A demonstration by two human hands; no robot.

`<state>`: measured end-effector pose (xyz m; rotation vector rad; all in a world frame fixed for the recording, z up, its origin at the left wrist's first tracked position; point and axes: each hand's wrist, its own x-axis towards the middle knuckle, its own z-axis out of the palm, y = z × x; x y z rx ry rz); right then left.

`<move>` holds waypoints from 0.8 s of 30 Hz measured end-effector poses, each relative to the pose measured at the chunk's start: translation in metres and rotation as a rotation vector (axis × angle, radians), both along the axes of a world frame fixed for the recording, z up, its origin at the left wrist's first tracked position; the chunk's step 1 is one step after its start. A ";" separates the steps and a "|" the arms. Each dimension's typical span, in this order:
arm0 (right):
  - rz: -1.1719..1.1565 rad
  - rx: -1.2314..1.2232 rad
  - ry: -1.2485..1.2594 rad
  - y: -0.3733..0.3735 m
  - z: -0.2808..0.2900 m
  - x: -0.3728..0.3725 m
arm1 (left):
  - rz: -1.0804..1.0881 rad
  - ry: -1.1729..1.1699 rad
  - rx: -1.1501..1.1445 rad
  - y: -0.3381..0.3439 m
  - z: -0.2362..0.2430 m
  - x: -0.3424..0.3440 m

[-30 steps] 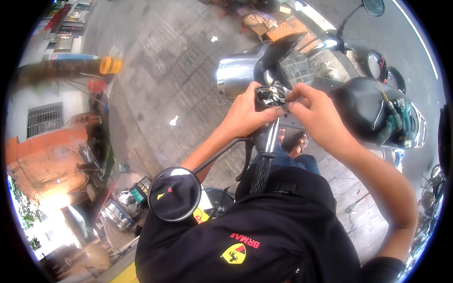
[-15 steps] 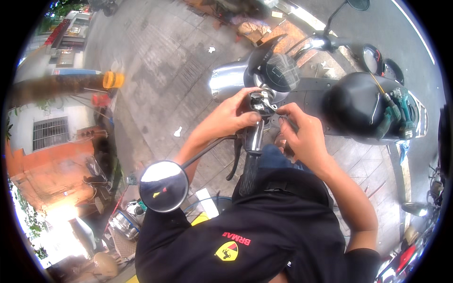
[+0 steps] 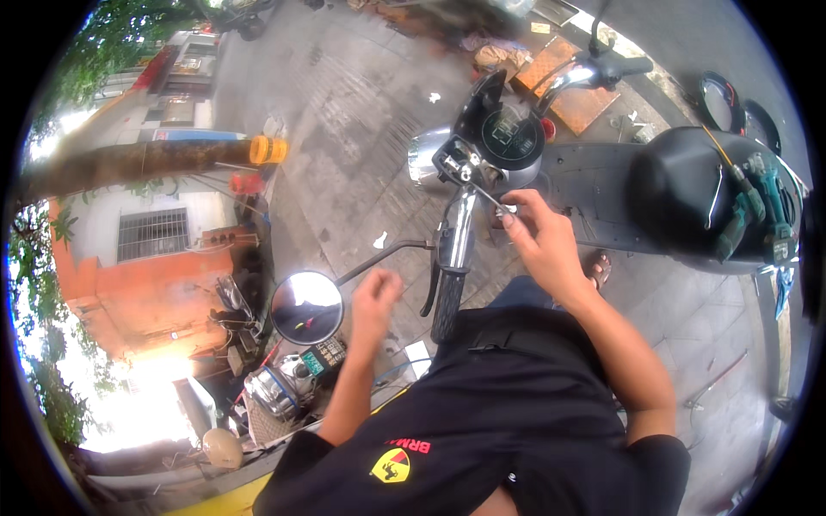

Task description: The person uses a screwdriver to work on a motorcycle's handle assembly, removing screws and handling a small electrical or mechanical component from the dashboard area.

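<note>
My right hand grips a thin metal tool, whose far end reaches the opened switch housing on the scooter's handlebar. My left hand is away from the housing, beside the round mirror, with curled, blurred fingers; whether anything is in them I cannot make out. Below the housing runs a chrome bar with a black grip and lever. Beside the housing is the round dark display, next to the chrome headlamp cover.
Green power tools and a yellow-handled screwdriver lie on the black seat. A rusty board lies beyond the scooter. A post with a yellow band stands at left, near another machine. My sandalled foot shows below.
My left hand has let go of the housing and dropped down and left toward the mirror. My right hand has moved slightly down from the housing, and the thin tool now shows clearly.
</note>
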<state>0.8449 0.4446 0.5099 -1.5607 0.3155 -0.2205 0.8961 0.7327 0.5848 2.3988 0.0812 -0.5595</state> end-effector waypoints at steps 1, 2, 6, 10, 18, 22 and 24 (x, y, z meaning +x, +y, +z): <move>-0.005 0.034 0.050 -0.004 -0.002 -0.002 | -0.096 -0.084 -0.039 -0.006 0.007 -0.023; -0.006 0.067 0.019 -0.008 -0.005 -0.003 | -0.203 -0.163 -0.067 -0.018 0.013 -0.041; 0.026 0.178 0.058 -0.023 -0.014 -0.004 | -0.279 -0.430 -0.448 -0.092 0.015 -0.033; 0.031 0.120 0.041 -0.037 -0.015 -0.008 | -0.049 -0.490 -0.509 -0.157 -0.014 0.038; 0.148 0.125 0.049 -0.061 0.002 -0.002 | -0.019 -0.017 -0.605 -0.181 -0.023 0.081; 0.101 0.195 -0.009 -0.069 0.009 0.018 | -0.056 0.080 -0.700 -0.169 -0.013 0.086; 0.111 0.312 -0.012 -0.074 0.011 0.026 | -0.052 0.115 -0.672 -0.162 -0.012 0.087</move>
